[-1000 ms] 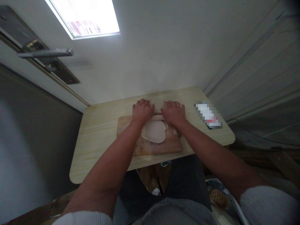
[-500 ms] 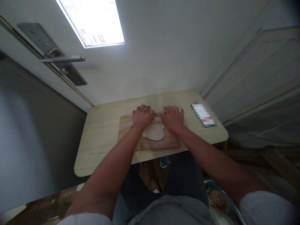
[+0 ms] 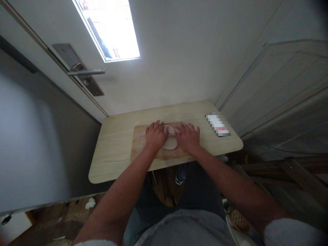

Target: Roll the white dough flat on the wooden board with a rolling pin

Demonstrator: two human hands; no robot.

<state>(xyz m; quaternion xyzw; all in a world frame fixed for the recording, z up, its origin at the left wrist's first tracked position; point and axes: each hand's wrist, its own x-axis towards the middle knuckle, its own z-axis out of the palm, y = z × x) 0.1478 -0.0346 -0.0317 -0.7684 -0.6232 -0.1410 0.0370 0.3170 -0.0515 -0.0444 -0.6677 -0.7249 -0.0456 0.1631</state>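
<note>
We are resting both bare hands palm-down over a short, pale, dusty-looking cylindrical rolling pin point(image 3: 171, 131), our left hand point(image 3: 155, 135) covering one end and our right hand point(image 3: 189, 136) covering the other. We are holding the two hands slightly apart, thumbs pointing inward and fingers reaching forward; our palms are hiding the grip, so we cannot tell whether the fingers are closing around the pin. Beneath it we are seeing a flat, rounded, cream-coloured sheet of dough point(image 3: 170, 144), lying on a rectangular brown wooden board point(image 3: 138, 147) and showing between our wrists. The board is sitting on a pale wood-grain table point(image 3: 110, 147) with rounded corners. Near the table's right end, a flat, dark-edged rectangular object point(image 3: 217, 125) is lying, its pale face blurred. Beyond, a white door point(image 3: 174, 68) is standing behind the table.
</note>
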